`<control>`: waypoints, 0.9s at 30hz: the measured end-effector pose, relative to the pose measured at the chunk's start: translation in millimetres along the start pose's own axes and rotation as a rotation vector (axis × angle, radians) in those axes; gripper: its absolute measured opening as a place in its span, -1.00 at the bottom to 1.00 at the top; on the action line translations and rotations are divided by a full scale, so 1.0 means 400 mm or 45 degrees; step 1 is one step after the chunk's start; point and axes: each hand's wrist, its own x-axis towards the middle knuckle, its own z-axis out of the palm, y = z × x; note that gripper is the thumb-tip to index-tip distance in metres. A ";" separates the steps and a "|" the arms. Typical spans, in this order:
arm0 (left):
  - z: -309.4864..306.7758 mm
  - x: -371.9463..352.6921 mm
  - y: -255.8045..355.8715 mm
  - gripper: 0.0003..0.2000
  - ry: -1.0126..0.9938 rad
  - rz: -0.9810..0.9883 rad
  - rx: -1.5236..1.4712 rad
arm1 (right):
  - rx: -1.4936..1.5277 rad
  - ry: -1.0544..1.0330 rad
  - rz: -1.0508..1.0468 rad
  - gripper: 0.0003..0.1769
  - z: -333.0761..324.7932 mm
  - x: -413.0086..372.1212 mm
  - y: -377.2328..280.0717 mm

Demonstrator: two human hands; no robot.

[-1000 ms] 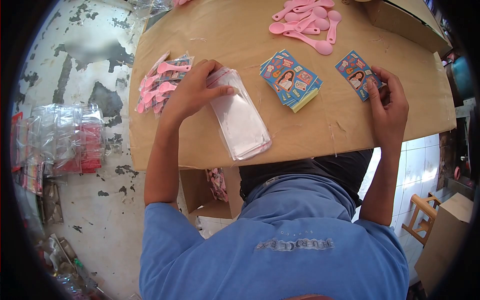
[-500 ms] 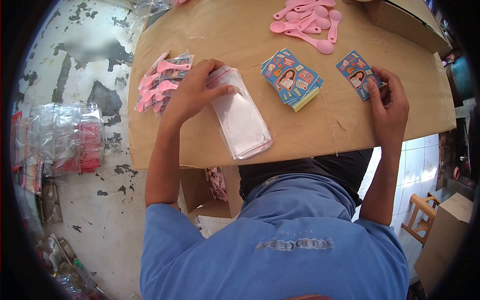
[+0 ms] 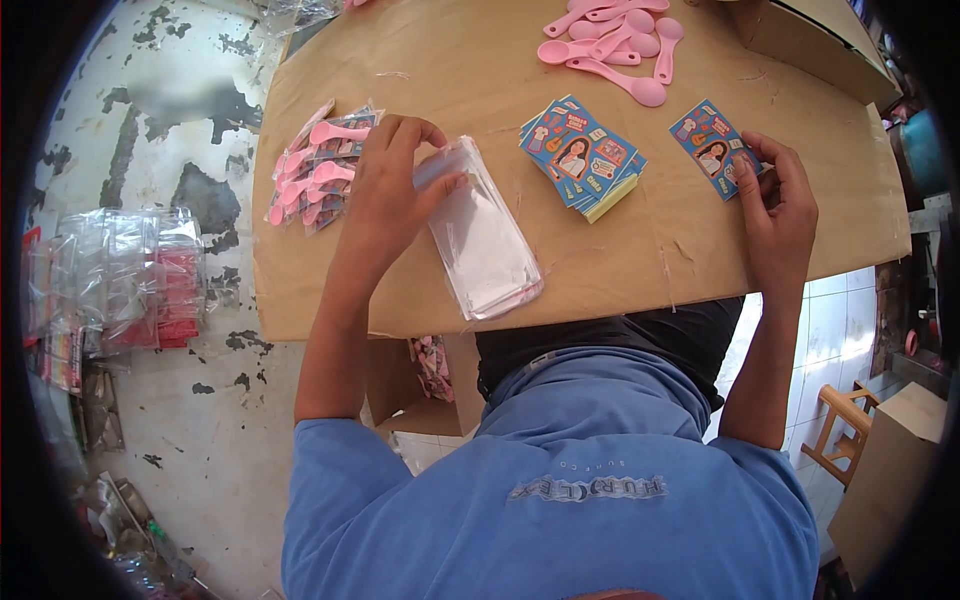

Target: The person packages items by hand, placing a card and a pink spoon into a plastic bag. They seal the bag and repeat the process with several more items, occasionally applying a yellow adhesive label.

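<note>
The surface [image 3: 610, 270] is carrying the clear bag stack [image 3: 487, 240]; its upper end is lying at your left hand [image 3: 393, 185], thumb and forefinger standing apart. The card stack [image 3: 580, 155] is lying between your hands. Your right hand [image 3: 783, 210] is clamping the single card [image 3: 702, 145].

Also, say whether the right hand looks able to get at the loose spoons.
Probably yes: nothing but brown paper shows between the right hand and the loose spoons. Its grip is on a card, though, so it would likely need to release that first.
</note>
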 end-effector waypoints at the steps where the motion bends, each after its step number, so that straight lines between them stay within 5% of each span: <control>1: 0.001 -0.002 0.007 -0.59 0.019 0.000 0.029 | -0.004 0.002 -0.003 -0.73 0.000 0.000 0.001; 27: 0.011 -0.018 -0.058 -0.81 0.238 -0.238 -0.226 | -0.006 -0.001 0.005 -0.71 0.004 0.000 0.004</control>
